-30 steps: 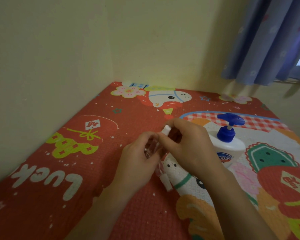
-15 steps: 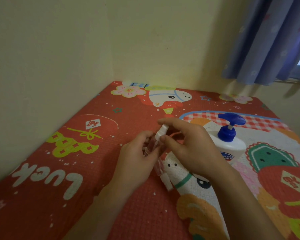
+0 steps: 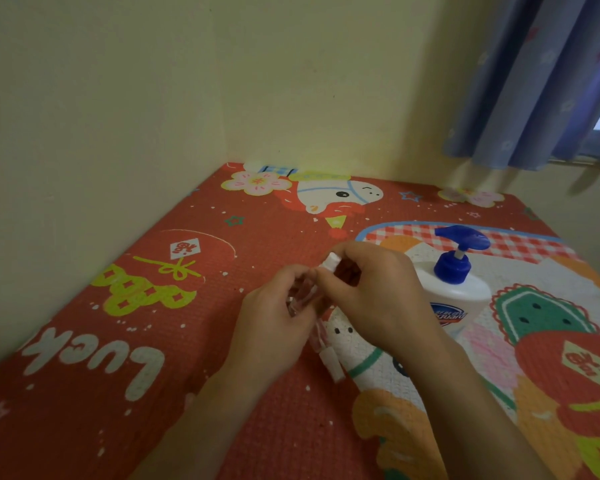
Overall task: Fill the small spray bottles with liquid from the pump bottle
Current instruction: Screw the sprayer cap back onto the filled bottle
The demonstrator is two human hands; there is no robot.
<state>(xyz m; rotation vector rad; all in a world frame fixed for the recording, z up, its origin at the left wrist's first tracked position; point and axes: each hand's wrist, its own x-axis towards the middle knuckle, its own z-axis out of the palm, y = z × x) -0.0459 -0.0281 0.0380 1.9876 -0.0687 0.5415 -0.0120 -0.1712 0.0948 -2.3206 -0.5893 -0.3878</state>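
Note:
My left hand (image 3: 272, 315) grips the clear body of a small spray bottle (image 3: 303, 296) above the mat. My right hand (image 3: 374, 292) pinches that bottle's white spray cap (image 3: 330, 263) between thumb and fingers. A second small spray bottle (image 3: 328, 355) with a white cap lies on the mat just below my hands, partly hidden by them. The white pump bottle (image 3: 456, 292) with a blue pump head stands upright to the right, behind my right hand.
A red cartoon-printed mat (image 3: 146, 327) covers the surface, which runs into a corner of cream walls (image 3: 118, 98) at left and back. A blue curtain (image 3: 534, 81) hangs at the upper right.
My right hand's fingers have curled closer round the white cap, which was more exposed half a second ago. Both hands stay in the same place.

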